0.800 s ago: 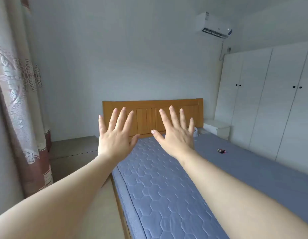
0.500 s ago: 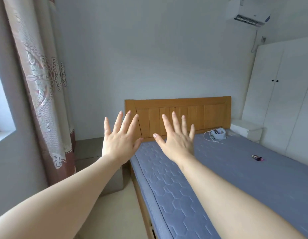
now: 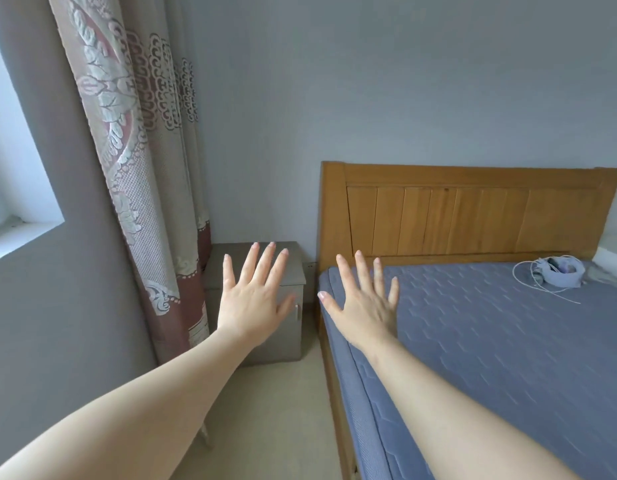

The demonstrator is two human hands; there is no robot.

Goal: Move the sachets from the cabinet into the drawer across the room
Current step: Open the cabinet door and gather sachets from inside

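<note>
Both hands are raised in front of the camera, backs toward it, fingers straight and spread, and neither has hold of anything. The left hand (image 3: 253, 299) sits at centre-left of the frame, in front of a grey bedside cabinet (image 3: 284, 341). The right hand (image 3: 364, 306) sits just right of centre, over the near left corner of the bed (image 3: 490, 341). The two hands are near each other but apart.

The cabinet stands in the corner, between a patterned curtain (image 3: 134, 168) at upper left and the wooden headboard (image 3: 473, 216) at right. Its front is closed, with a small pale handle (image 3: 297, 311) showing just right of the left thumb. Its inside is hidden, so whether the sachets are in it cannot be told. Nothing shows on the part of its top that is not covered by the fingers.

The bed carries a blue quilted mattress. Near the headboard, at the right of the frame, lies a small blue-grey cloth bundle (image 3: 559, 273) with a white cable (image 3: 528, 284) looped beside it. It may be a pouch, but what it holds is too small to make out. A white piece of furniture (image 3: 615, 258) shows at the far right edge, mostly cut off. A bright window (image 3: 9, 168) fills the left edge.
</note>
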